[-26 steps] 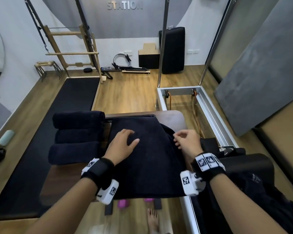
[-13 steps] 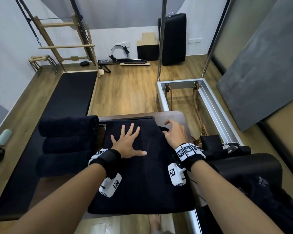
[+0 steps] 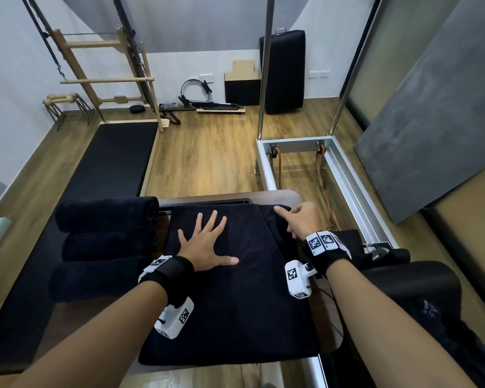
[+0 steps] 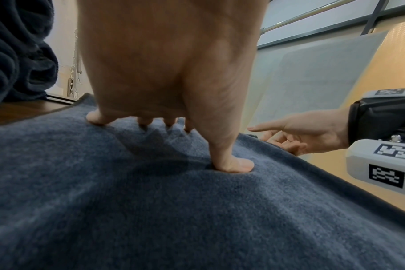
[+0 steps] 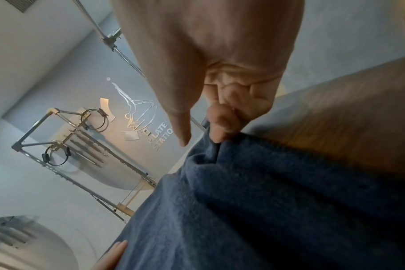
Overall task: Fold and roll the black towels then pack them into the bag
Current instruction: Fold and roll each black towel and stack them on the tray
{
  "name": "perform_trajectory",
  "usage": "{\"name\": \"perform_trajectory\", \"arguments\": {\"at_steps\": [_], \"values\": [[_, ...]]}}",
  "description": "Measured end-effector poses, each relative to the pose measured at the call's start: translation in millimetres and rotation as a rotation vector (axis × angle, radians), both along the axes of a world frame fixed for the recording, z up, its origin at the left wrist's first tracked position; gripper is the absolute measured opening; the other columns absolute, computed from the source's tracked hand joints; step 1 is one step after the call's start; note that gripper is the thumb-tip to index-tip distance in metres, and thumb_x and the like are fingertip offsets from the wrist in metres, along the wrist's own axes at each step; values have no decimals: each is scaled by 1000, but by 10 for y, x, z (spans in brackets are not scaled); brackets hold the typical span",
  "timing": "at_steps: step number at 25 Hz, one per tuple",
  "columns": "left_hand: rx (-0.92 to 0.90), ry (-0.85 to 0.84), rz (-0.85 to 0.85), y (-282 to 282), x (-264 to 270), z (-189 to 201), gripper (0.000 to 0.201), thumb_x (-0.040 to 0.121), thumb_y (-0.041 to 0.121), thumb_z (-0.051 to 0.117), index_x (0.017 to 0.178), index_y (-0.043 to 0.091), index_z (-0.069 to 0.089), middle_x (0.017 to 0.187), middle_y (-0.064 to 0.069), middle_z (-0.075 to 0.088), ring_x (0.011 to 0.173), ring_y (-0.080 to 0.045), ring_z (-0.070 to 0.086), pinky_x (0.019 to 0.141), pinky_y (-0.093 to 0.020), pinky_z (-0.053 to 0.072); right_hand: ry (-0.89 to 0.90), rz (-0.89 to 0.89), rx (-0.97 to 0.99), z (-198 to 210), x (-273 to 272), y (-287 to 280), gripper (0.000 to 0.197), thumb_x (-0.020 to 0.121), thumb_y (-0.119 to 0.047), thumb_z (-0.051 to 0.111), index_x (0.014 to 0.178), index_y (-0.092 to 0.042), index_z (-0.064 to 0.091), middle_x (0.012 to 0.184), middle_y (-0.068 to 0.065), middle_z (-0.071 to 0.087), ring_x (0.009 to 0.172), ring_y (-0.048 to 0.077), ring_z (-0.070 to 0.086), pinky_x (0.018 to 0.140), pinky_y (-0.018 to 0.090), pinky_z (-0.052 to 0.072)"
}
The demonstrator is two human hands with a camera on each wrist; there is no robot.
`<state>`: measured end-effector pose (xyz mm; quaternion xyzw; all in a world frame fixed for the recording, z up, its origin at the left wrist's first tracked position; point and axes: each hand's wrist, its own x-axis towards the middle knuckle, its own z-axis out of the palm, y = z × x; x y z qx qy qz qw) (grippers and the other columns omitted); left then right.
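The right hand (image 5: 220, 60) reaches down from the top of the frame onto a dark blue-black towel (image 5: 254, 210) that fills the lower right. Its thumb is extended, pointing down beside the cloth, while the curled fingers (image 5: 220, 126) pinch a bunched fold at the towel's upper edge. A brown wooden surface (image 5: 358, 113) lies beyond the towel. At the lower left edge a fingertip of the left hand (image 5: 111, 257) touches the towel. Behind, a grey wall carries a "PILATES STATION" sign (image 5: 161, 135) and a metal frame with rings (image 5: 81, 138).

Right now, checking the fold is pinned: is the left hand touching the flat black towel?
Touching. The left wrist view shows the left hand with its thumb and fingertips pressed into the flat black towel, denting the pile.
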<state>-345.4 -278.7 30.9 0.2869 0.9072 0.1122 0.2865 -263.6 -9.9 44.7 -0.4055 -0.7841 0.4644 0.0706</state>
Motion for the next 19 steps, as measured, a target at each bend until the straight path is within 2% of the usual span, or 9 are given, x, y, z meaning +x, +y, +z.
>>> {"name": "perform_trajectory", "arguments": {"at_steps": [3, 7, 8, 10, 12, 15, 16, 17, 19], "values": [[-1, 9, -4, -3, 12, -3, 127, 74, 83, 71, 167, 41, -5, 172, 16, -26, 157, -23, -32, 118, -79, -10, -75, -3, -16, -32, -77, 32, 43, 85, -31, 83, 58, -10, 58, 50, 10, 65, 37, 18, 55, 44, 25, 44], [13, 18, 1, -9, 5, -21, 128, 73, 84, 71, 167, 41, -5, 172, 16, -26, 156, -22, -33, 117, -78, -12, 8, -149, 22, -24, -141, 240, 36, 88, -30, 80, 68, -2, 67, 65, 12, 72, 68, 31, 71, 76, 42, 61], [15, 22, 6, -16, 10, -19, 128, 73, 84, 71, 167, 41, -4, 172, 16, -26, 156, -21, -33, 117, -78, -12, -2, -154, 37, -26, -136, 275, 39, 88, -33, 79, 70, 0, 69, 62, 12, 71, 67, 31, 72, 76, 42, 62], [25, 27, 10, -19, 20, -23, 128, 73, 84, 71, 168, 40, -3, 172, 16, -25, 157, -21, -33, 117, -78, -12, -51, -87, 24, -31, -120, 278, 47, 85, -39, 82, 66, 1, 66, 51, 9, 66, 51, 24, 66, 60, 36, 58], [39, 48, 20, -11, 52, -33, 127, 74, 83, 70, 168, 38, -1, 173, 15, -23, 157, -20, -31, 119, -76, -11, -149, 34, -10, -23, -83, 239, 45, 82, -35, 87, 64, -9, 55, 49, 8, 62, 43, 21, 56, 51, 32, 48], [39, 120, 31, -46, 151, -8, 116, 81, 81, 64, 169, 32, 5, 175, 10, -16, 160, -21, -23, 121, -73, -6, -165, 17, 69, -9, 7, 194, 27, 87, -28, 81, 92, -16, 57, 82, 10, 71, 73, 29, 71, 75, 43, 60], [32, 162, 15, -75, 200, 7, 109, 86, 80, 59, 169, 30, 9, 177, 7, -12, 162, -21, -19, 123, -71, -2, -117, -12, 98, -4, 68, 168, 26, 89, -27, 79, 101, -19, 57, 89, 11, 72, 79, 31, 72, 77, 45, 61], [21, 207, -14, -107, 262, 25, 100, 92, 78, 53, 169, 28, 13, 177, 5, -7, 163, -21, -13, 126, -68, 3, -47, -25, 110, 5, 152, 136, 22, 90, -24, 76, 104, -21, 59, 86, 10, 72, 75, 28, 73, 70, 44, 62], [24, 274, -47, -227, 399, 74, 82, 102, 69, 45, 167, 26, 23, 178, 2, 5, 164, -20, -3, 129, -61, 13, 93, 13, 98, -2, 339, 35, 12, 91, -14, 72, 91, -25, 67, 67, 9, 71, 52, 18, 67, 49, 33, 55]]}}
